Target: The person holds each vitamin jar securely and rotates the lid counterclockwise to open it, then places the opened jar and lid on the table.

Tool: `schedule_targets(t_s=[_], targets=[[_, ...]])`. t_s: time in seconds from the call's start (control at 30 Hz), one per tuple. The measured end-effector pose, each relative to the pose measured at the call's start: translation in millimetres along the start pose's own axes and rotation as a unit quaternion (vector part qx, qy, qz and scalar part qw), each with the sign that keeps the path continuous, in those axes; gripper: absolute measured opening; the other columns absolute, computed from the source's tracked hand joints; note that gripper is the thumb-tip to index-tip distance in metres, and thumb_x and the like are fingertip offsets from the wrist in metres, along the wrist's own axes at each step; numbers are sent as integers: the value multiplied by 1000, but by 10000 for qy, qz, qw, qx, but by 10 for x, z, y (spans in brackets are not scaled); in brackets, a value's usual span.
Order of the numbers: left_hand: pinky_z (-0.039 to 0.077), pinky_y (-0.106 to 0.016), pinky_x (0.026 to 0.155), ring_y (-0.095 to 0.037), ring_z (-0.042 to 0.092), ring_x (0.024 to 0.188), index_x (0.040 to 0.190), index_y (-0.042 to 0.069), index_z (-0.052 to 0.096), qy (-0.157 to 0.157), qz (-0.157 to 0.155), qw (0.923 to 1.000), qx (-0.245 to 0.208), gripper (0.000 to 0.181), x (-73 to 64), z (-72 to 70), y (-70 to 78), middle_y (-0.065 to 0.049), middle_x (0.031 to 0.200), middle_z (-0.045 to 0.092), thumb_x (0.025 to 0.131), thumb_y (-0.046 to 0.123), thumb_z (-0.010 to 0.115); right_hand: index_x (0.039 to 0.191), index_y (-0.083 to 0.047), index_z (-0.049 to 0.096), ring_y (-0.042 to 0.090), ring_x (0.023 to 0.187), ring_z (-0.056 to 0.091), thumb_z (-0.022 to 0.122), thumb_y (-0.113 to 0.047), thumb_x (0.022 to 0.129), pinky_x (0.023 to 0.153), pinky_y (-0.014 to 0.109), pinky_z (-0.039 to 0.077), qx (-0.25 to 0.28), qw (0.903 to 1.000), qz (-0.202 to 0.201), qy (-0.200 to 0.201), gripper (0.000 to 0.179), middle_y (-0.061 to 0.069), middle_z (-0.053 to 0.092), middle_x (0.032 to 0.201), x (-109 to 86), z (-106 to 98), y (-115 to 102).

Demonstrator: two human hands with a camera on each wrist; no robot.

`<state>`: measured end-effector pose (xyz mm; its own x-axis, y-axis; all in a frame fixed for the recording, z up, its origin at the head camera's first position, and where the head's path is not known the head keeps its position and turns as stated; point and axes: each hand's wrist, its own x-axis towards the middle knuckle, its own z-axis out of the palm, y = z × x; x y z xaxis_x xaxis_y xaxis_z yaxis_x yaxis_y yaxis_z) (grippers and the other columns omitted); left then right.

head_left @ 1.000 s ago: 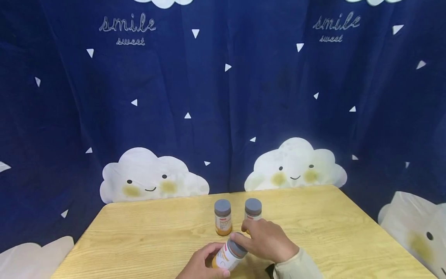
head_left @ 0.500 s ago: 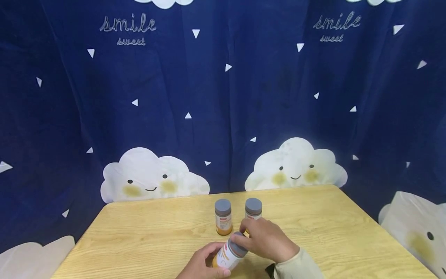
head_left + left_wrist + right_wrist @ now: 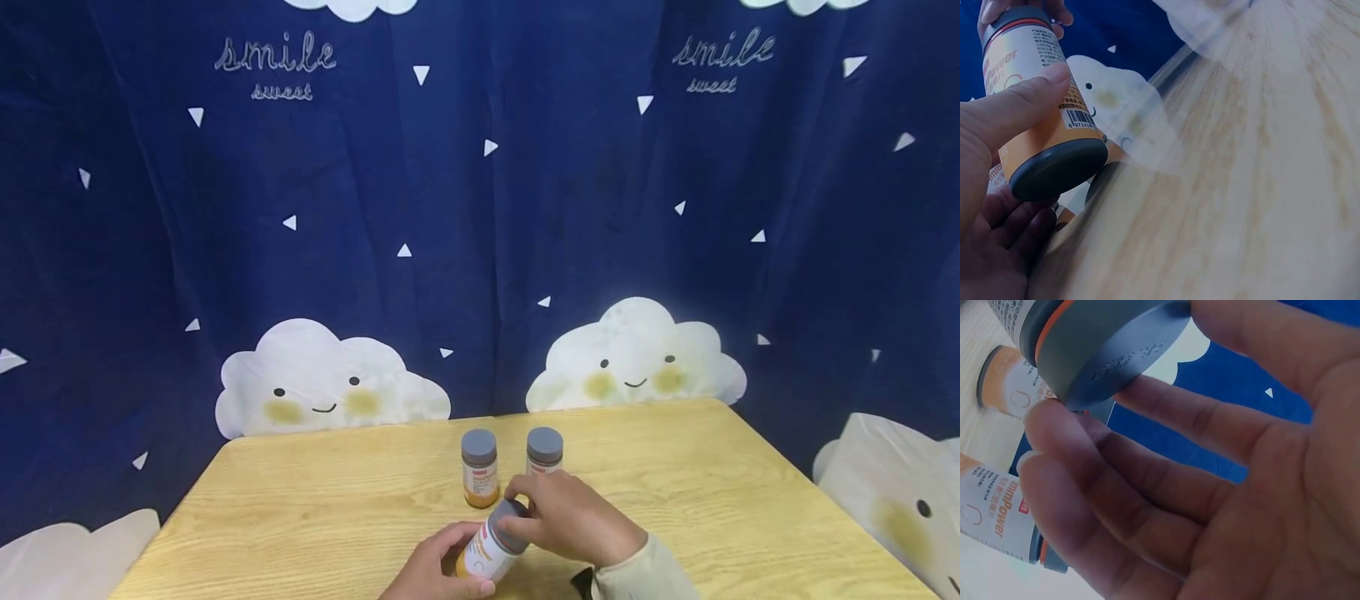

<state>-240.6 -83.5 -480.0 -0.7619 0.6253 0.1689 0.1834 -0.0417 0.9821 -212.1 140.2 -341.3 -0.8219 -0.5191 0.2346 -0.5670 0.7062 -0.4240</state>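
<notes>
A supplement bottle (image 3: 483,557) with a grey lid, a white label and an orange lower part is tilted to the right above the table. My left hand (image 3: 433,568) grips its body, thumb across the label in the left wrist view. At the top, my right hand (image 3: 577,521) pinches the grey lid (image 3: 1119,353) between thumb and index finger; its other fingers curl below the lid in the right wrist view. The lid is on the bottle. Just behind stand two similar bottles, the left bottle (image 3: 480,468) in full view and the right bottle (image 3: 544,447) partly hidden by my right hand.
The pale wooden table (image 3: 322,500) spreads to both sides of the hands. Beyond its far edge hangs a dark blue curtain (image 3: 480,208) printed with white clouds and triangles. A light sleeve (image 3: 643,573) covers the right wrist.
My right thumb and fingers have shifted slightly around the lid, showing more of its top. The left hand keeps its grip, and the two standing bottles stay in place.
</notes>
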Motion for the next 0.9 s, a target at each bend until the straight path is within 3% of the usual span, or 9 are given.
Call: schedule_targets(t_s=[0.23, 0.4, 0.6, 0.9], targets=[[50, -27, 85, -25, 61, 106, 133, 10, 54, 202, -264, 9994, 131, 53, -19, 7, 12, -10, 121, 61, 86, 22, 74, 97, -12, 69, 3, 61, 47, 73, -32, 84, 54, 22, 42, 68, 9999, -66, -107, 24, -10, 56, 74, -2, -12, -4], [51, -29, 86, -27, 61, 106, 135, 9, 53, 152, -220, 9996, 30, 53, -13, -5, -5, -12, 122, 61, 87, 20, 73, 100, -12, 69, 4, 65, 51, 73, -26, 83, 58, 22, 44, 51, 9996, -259, -98, 23, -8, 61, 80, 0, -21, 6], [50, -27, 83, -22, 62, 104, 133, 10, 55, 266, -284, 9988, 312, 53, -7, 2, -13, -8, 119, 62, 85, 23, 75, 100, -13, 68, 4, 65, 50, 74, -21, 81, 58, 21, 43, 54, 9993, -344, -162, 21, -10, 60, 80, -11, -11, 18], [51, -28, 86, -26, 62, 106, 136, 8, 51, 65, -132, 9999, -26, 51, -7, 14, -6, -12, 123, 61, 90, 19, 70, 104, -16, 68, 6, 71, 52, 73, -16, 80, 63, 22, 43, 98, 9989, -345, -290, 25, -11, 61, 87, -25, -33, 6]])
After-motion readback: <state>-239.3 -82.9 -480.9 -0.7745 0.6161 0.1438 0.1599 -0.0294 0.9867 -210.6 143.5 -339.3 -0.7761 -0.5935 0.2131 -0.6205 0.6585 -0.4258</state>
